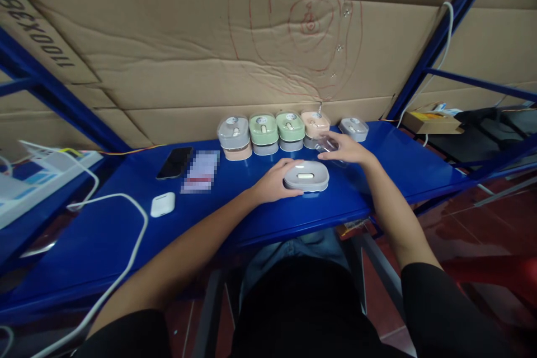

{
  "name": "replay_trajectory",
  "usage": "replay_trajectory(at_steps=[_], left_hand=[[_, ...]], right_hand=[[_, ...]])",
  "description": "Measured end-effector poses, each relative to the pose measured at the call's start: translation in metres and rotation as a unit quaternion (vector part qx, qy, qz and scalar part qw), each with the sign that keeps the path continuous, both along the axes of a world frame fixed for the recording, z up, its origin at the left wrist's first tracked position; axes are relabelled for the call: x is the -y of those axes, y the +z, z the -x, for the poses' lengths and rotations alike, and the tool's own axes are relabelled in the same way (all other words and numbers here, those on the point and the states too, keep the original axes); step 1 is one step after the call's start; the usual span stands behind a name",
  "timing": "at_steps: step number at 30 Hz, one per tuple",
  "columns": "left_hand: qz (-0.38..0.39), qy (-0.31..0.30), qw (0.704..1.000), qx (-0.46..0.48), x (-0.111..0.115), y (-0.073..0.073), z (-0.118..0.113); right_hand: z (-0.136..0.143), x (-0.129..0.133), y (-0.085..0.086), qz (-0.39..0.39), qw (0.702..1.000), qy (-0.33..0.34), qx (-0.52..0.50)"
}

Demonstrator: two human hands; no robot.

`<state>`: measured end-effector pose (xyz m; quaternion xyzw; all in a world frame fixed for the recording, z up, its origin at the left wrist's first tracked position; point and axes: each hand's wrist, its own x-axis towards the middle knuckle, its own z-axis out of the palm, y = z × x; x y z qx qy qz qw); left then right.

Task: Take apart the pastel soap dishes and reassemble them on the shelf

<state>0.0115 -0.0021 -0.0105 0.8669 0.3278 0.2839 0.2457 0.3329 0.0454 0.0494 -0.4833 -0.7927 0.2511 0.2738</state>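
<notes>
My left hand (pixel 279 182) grips the left end of a grey oval box (pixel 312 177), thumb at the front and fingers behind. A small pale piece lies in the middle of its top. To the right and a little farther back, my right hand (pixel 344 150) is closed around a clear plastic lid (pixel 327 144), held just above the blue table. Behind both hands stand stacked boxes with clear lids: a grey one (pixel 234 132), green ones (pixel 263 128) and a peach one (pixel 315 123). A single grey box (pixel 353 128) stands to their right.
On the blue table (pixel 235 218) at left lie a black phone (pixel 174 163), a partly blurred sheet (pixel 200 172) and a white earphone case (pixel 163 204). A white cable (pixel 145 224) crosses the left side. Cardboard (pixel 168 67) and blue frame posts (pixel 444 39) enclose the table. A carton (pixel 432 122) stands at right.
</notes>
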Motion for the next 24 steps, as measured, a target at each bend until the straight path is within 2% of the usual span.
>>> replay_trajectory(at_steps=[3,7,11,16,20,24], left_hand=[[-0.009,0.002,0.999,-0.035,0.003,0.003,0.0],[-0.016,0.036,0.998,-0.043,0.002,0.003,0.001],[-0.017,0.082,0.996,-0.034,-0.002,0.002,0.001],[-0.036,0.145,0.989,-0.01,-0.006,0.009,0.006],[-0.063,0.206,0.976,-0.012,-0.012,0.011,0.012],[-0.046,0.274,0.96,-0.025,-0.015,0.007,0.013]], right_hand=[[-0.015,-0.01,-0.005,0.016,0.989,-0.065,0.131],[-0.025,-0.021,-0.016,0.006,0.97,-0.08,0.231],[-0.027,-0.027,-0.023,0.011,0.966,-0.073,0.249],[-0.03,-0.029,-0.025,0.014,0.962,-0.073,0.262],[-0.03,-0.031,-0.027,0.011,0.962,-0.07,0.265],[-0.03,-0.032,-0.027,-0.002,0.964,-0.074,0.256]])
